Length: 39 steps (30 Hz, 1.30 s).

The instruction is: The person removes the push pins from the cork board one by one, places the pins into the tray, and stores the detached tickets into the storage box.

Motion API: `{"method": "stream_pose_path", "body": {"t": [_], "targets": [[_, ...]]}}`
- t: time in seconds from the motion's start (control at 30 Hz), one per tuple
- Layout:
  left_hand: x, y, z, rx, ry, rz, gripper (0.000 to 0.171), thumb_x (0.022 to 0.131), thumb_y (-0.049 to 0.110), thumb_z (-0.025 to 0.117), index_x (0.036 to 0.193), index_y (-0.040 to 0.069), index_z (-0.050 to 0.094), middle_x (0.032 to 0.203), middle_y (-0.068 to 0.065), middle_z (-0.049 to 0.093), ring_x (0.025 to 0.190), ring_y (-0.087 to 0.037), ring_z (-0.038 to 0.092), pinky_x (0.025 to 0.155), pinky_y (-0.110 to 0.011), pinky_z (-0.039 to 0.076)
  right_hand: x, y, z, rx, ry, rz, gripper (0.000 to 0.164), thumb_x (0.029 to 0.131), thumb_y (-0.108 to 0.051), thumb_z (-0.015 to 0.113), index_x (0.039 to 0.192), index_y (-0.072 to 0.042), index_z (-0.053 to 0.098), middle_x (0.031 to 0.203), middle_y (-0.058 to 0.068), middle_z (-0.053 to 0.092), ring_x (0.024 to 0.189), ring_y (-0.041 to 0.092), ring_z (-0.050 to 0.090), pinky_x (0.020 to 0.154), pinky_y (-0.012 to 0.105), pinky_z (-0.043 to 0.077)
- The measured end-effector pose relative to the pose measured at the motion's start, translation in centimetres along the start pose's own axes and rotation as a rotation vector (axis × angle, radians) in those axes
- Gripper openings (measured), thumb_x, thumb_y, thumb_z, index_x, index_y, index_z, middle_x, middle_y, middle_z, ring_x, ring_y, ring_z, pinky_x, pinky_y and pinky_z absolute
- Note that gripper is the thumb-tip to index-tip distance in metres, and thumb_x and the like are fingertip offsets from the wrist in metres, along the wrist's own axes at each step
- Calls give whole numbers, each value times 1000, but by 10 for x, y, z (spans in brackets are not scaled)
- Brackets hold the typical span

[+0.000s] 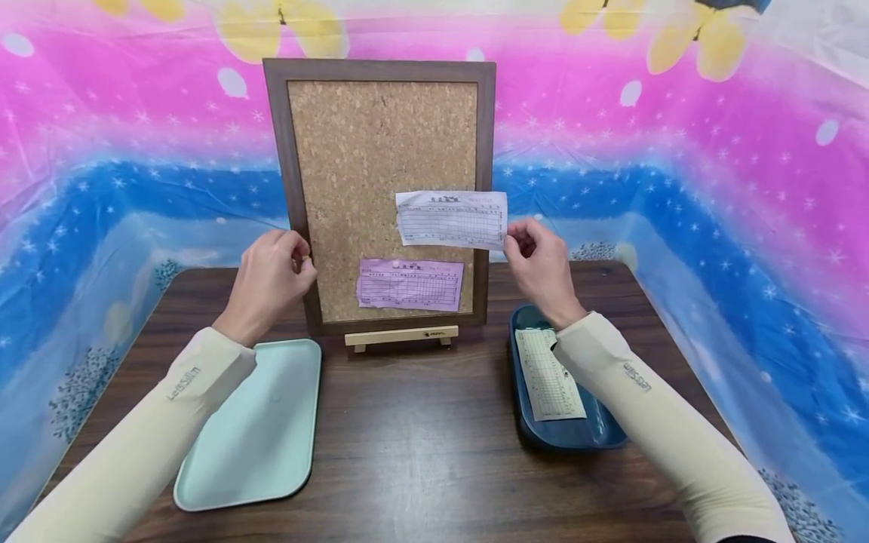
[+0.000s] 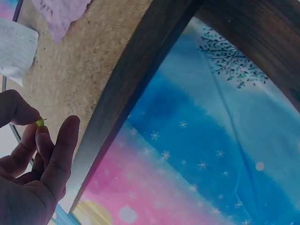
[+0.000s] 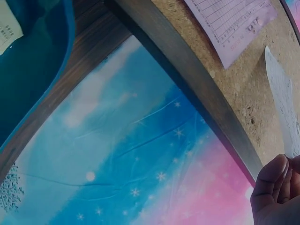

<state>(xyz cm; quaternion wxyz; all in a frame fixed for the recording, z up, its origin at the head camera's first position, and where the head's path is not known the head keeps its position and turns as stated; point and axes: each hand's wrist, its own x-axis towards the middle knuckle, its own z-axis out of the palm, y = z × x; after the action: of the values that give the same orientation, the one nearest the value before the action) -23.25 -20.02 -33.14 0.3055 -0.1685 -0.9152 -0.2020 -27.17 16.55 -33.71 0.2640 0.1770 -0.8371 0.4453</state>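
Observation:
My right hand (image 1: 541, 268) pinches the right edge of a white printed form slip (image 1: 451, 220), held up in front of the cork board (image 1: 380, 143) and overlapping its right frame. Between the thumb and index fingertip of my left hand (image 1: 268, 283) is a small yellow-green push pin (image 2: 40, 123), its needle pointing out in the left wrist view. That hand is beside the board's left frame. A purple form slip (image 1: 410, 286) hangs low on the cork, with a pale pin (image 1: 396, 264) at its top edge.
A small wooden easel (image 1: 400, 336) supports the board on the dark wooden table (image 1: 407, 437). At left lies a mint tray (image 1: 271, 422), partly under my left forearm. A dark blue bin (image 1: 536, 437) at right holds a yellowish form slip (image 1: 550, 377); my right forearm crosses above it.

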Motion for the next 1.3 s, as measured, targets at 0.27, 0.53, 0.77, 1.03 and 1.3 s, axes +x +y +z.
{"method": "stream_pose_path", "body": {"t": [0.27, 0.53, 0.77, 1.03, 1.3], "targets": [[-18, -8, -5, 2, -9, 0, 5, 75, -3, 59, 78, 1, 57, 72, -11, 53, 67, -26, 49, 61, -43, 41, -7, 4, -9, -16, -21, -18, 11, 93, -13, 54, 96, -7, 63, 80, 0, 57, 63, 13, 49, 56, 27, 41], [-37, -16, -13, 10, -18, -13, 7, 74, -4, 59, 77, 2, 56, 71, -10, 52, 64, -25, 48, 59, -43, 41, -16, 11, -20, -49, -21, -16, 13, 95, -16, 53, 97, -7, 61, 81, 1, 57, 64, 14, 48, 56, 27, 40], [-61, -25, -4, -7, -67, -71, 7, 75, -3, 62, 80, -1, 59, 72, -10, 52, 63, -23, 49, 59, -41, 42, -25, 14, -24, -82, -11, -41, 11, 94, -13, 54, 96, -5, 61, 81, 2, 58, 63, 12, 48, 56, 26, 40], [-82, -33, 0, 7, -124, -159, 6, 75, -1, 61, 79, 1, 58, 71, -9, 52, 61, -23, 49, 57, -41, 41, -37, 18, -36, -114, 3, -47, 13, 94, -16, 56, 100, -6, 61, 85, 2, 58, 64, 13, 47, 56, 25, 40], [-93, -38, 4, 10, -164, -168, 7, 73, -1, 62, 77, 2, 57, 69, -7, 51, 59, -22, 47, 56, -40, 39, -56, 29, -49, -140, 4, -57, 13, 95, -15, 55, 101, -4, 59, 88, 4, 59, 65, 13, 48, 56, 22, 39]]}}
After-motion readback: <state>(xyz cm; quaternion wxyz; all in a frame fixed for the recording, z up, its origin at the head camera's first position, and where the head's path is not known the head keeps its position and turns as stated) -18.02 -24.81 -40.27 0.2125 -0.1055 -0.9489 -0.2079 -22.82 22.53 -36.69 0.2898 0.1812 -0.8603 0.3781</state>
